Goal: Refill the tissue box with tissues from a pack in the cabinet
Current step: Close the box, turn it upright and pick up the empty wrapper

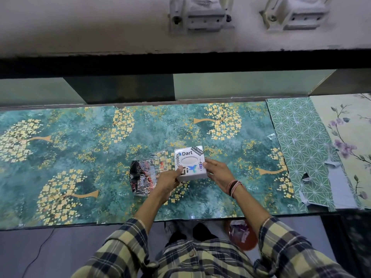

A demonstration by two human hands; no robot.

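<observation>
A small white tissue box (189, 162) covered in stickers, with an oval opening on top, is held over the middle of the counter (80, 149). My left hand (169, 178) grips its near left corner. My right hand (216, 171) grips its right side. Just left of the box lies a plastic tissue pack (143, 176) with dark and red print, flat on the counter and partly behind my left hand.
The counter wears a green floral covering; a green geometric sheet (301, 145) and a pale flowered sheet (345, 145) lie at the right. A dark shelf edge (180, 63) overhangs the back. An orange bin (241, 235) stands on the floor by my feet.
</observation>
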